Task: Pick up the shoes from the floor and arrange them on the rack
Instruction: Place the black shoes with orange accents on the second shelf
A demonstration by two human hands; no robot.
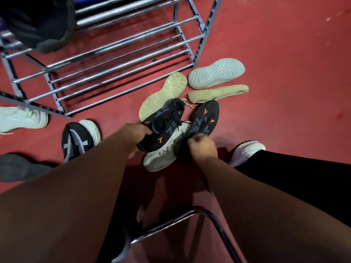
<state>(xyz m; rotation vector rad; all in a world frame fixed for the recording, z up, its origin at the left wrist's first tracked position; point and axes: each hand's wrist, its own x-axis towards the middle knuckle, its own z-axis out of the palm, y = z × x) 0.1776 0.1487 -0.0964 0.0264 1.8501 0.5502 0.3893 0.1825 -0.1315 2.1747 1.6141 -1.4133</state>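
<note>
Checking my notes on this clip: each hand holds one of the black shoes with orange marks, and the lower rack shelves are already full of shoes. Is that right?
Not quite. The head view shows the left hand and right hand each gripping a black shoe with orange marks, but the lower shelves of the rack are bare rails, with no shoes on them.

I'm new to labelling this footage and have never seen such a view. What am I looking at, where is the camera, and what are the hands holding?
There is no machine here: a person wears a camera on the head, looking down past both bare arms. The left hand has a grip on one black sneaker with orange marks; the right hand holds its mate. Both sit over a white sneaker on the red floor. Nearby lie two beige shoes and a pale one, soles showing. The metal shoe rack stands behind them, its lower bars bare; a dark shoe sits higher up.
</note>
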